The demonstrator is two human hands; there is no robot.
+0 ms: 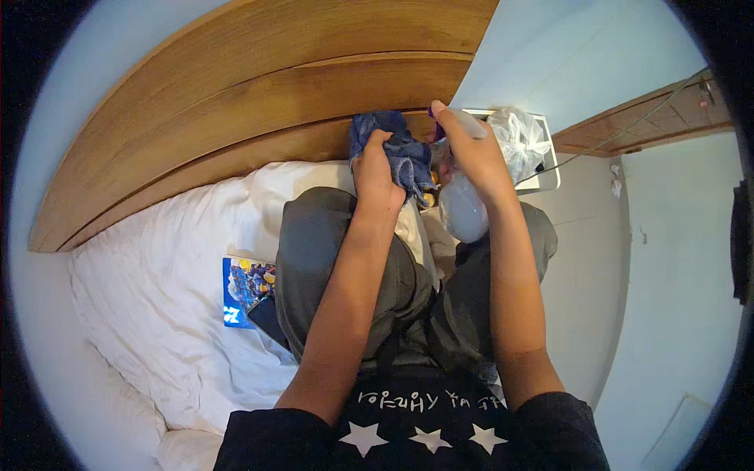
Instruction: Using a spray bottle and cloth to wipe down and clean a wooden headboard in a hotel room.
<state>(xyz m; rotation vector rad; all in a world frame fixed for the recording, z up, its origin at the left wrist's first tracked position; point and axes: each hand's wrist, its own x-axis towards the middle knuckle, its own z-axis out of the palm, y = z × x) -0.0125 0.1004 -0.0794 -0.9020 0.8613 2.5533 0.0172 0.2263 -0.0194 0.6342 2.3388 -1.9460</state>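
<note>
A piece of blue denim cloth (pixel 406 162) is gripped in my left hand (pixel 377 176), its frayed lower edge hanging towards the floor side. My right hand (pixel 480 156) is wrapped around a translucent spray bottle (pixel 462 206), whose rounded base points back towards my knees. The bottle's purple head (pixel 436 126) is partly hidden by my fingers and sits just right of the cloth. Both hands are out beyond my knees, close to the wooden headboard.
The wooden headboard (pixel 283 88) rises in front. White bedding (pixel 165 277) spreads to the left, with a blue printed booklet or packet (pixel 235 294) and a dark phone (pixel 271 321) by my thigh. A white bin (pixel 551 171) holds a tied plastic bag (pixel 518 141); a cable (pixel 618 129) runs past it.
</note>
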